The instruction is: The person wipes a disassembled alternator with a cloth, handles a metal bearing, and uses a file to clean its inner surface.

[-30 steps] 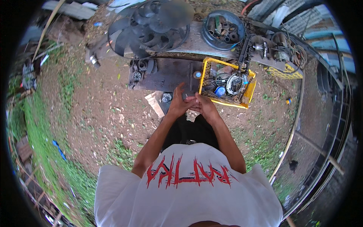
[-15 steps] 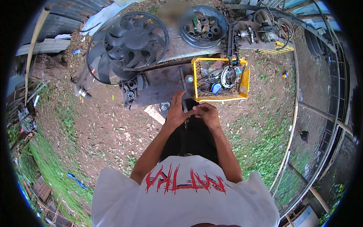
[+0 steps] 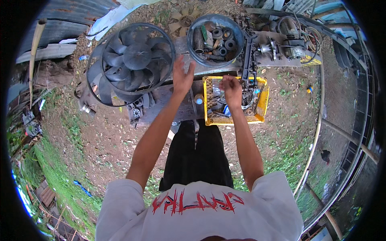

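Observation:
My left hand [image 3: 183,76] is raised over the wooden bench, fingers and thumb apart, holding nothing. It is between the large black radiator fan [image 3: 138,56] and the round dark basin [image 3: 192,50], which holds several rings and cylindrical metal parts [image 3: 220,36]. Above the yellow crate [image 3: 206,106], my right hand [image 3: 232,91] is closed with its fingers curled together; whatever they may hold cannot be made out. Loose metal parts and a blue-and-white item [image 3: 226,111] lie in the crate, and my right hand and forearm hide part of them.
A small jar with a pale blue lid [image 3: 199,99] stands left of the crate. Ring-shaped metal parts [image 3: 137,108] lie at the lower bench's left end. A long dark metal part [image 3: 248,56] and machine parts [image 3: 293,50] lie at right. Bamboo poles [image 3: 315,132] line the right side.
Both hands have moved forward and apart from near my body. My left hand has gone toward the basin, my right over the crate. The view has shifted slightly.

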Demonstrator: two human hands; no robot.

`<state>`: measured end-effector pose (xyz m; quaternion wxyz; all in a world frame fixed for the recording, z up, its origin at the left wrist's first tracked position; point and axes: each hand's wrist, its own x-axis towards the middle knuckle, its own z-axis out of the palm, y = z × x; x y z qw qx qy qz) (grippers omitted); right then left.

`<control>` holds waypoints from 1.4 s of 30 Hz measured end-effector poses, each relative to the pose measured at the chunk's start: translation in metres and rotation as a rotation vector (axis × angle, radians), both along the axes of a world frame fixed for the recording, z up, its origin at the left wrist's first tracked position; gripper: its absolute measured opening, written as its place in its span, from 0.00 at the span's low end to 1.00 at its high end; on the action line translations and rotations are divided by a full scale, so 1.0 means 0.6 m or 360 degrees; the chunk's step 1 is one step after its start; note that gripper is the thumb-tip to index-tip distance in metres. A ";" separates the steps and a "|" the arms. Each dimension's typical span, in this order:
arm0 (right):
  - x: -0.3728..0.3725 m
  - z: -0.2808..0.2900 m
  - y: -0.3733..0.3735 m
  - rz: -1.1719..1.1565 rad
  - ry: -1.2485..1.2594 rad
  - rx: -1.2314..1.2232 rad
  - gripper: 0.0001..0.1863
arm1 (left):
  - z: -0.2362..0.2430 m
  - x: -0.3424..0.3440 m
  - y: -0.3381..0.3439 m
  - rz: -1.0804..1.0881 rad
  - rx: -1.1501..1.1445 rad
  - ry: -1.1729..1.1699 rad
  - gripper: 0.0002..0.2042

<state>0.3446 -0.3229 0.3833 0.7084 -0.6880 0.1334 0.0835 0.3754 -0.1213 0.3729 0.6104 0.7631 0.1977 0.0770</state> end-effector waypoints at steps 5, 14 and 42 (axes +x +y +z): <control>0.173 -0.035 0.008 0.0070 -0.0544 -0.0900 0.07 | -0.038 0.174 -0.052 0.0102 0.0904 -0.0218 0.30; 0.249 -0.079 -0.019 0.0310 -0.0986 -0.1448 0.09 | -0.088 0.219 -0.073 0.0151 0.0875 -0.0066 0.22; 0.373 -0.113 -0.024 0.0776 0.0267 -0.1160 0.18 | -0.096 0.223 -0.072 0.0240 0.0956 -0.0035 0.20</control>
